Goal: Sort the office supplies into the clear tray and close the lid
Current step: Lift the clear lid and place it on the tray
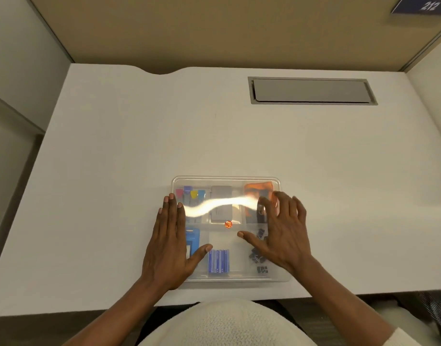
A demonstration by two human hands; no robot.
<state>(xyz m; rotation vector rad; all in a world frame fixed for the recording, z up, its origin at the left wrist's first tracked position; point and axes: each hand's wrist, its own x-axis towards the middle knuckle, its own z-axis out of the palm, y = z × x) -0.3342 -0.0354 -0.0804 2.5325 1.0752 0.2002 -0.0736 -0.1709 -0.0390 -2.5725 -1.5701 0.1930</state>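
The clear tray [226, 180] sits on the white desk near its front edge, with its clear lid [224, 242] lying on top and glare streaking across it. Through the lid I see coloured clips [190, 193], a grey box [221, 193], an orange packet [258, 187], a blue item [192, 239], blue boxes of staples [219, 260] and black binder clips [260, 254]. My left hand [168, 243] lies flat on the lid's left side, fingers together. My right hand [281, 233] rests on the right side with fingers spread.
A grey cable hatch [311, 90] is set into the white desk [114, 146] at the back right. Beige partition walls [189, 28] enclose the desk on three sides. My white-clothed lap [224, 323] shows below the front edge.
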